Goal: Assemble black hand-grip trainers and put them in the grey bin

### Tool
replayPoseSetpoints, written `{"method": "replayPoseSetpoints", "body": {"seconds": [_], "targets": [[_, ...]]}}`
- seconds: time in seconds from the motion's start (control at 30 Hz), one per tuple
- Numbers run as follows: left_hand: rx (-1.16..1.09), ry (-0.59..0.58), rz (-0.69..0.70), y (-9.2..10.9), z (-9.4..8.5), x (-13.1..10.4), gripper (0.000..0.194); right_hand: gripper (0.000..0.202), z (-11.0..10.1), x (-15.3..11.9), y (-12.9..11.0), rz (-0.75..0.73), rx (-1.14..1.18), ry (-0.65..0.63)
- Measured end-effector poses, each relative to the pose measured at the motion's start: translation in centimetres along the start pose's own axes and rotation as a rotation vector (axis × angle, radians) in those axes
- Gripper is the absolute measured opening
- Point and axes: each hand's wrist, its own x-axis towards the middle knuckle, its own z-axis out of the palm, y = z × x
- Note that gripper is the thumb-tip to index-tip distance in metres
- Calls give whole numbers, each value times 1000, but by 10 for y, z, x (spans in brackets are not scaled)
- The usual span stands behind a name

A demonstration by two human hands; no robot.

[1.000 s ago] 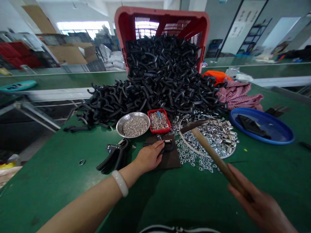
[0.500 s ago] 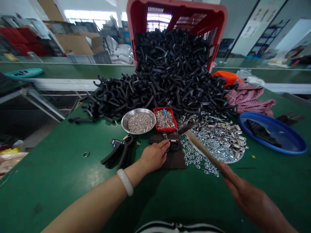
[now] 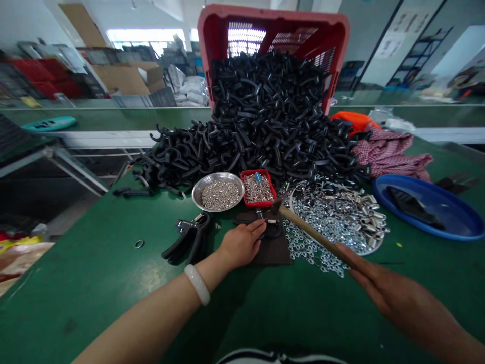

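My left hand [image 3: 242,243] is closed on a black hand grip exerciser [image 3: 273,231], pressing it down on a dark square plate [image 3: 273,253]. A small metal spring [image 3: 271,221] shows on the exerciser beside my fingertips. My right hand [image 3: 382,283] grips the wooden handle of a hammer [image 3: 314,233]. The hammer's dark head is just above the exerciser, near the red tray's corner; whether it touches is unclear. To the left lies another V-shaped hand grip exerciser [image 3: 189,237] with a spring at its top.
A steel bowl [image 3: 197,198] of small metal parts and a red tray [image 3: 258,204] of pins stand behind the plate. Loose nuts [image 3: 326,222] spread to the right. Black handles [image 3: 265,126] spill from a red crate [image 3: 204,55]. A blue tray [image 3: 458,217] holds a phone-like black object.
The hammer head has moved down and left toward the exerciser, and my right hand has shifted slightly. My left hand keeps its place on the exerciser. The view has shifted a little.
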Motion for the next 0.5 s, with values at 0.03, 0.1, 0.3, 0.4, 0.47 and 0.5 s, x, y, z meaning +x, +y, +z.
{"method": "replayPoseSetpoints", "body": {"seconds": [0.03, 0.1, 0.3, 0.4, 0.47, 0.5], "targets": [[-20, 0, -3, -1, 0, -1, 49, 51, -3, 2, -4, 2, 4, 37], [-70, 19, -32, -2, 1, -3, 52, 55, -6, 4, -12, 26, 15, 119], [-183, 74, -286, -8, 6, -9, 64, 54, 13, 1, -11, -44, 87, -41], [-207, 50, -283, -10, 5, -9, 60, 51, 16, 2, -7, -35, 133, -104], [-213, 51, -284, -10, 3, -9, 60, 54, 15, 1, -7, 14, 106, -36], [-214, 52, -281, -10, 3, -8, 61, 55, 16, 1, -8, 22, 84, -5]]}}
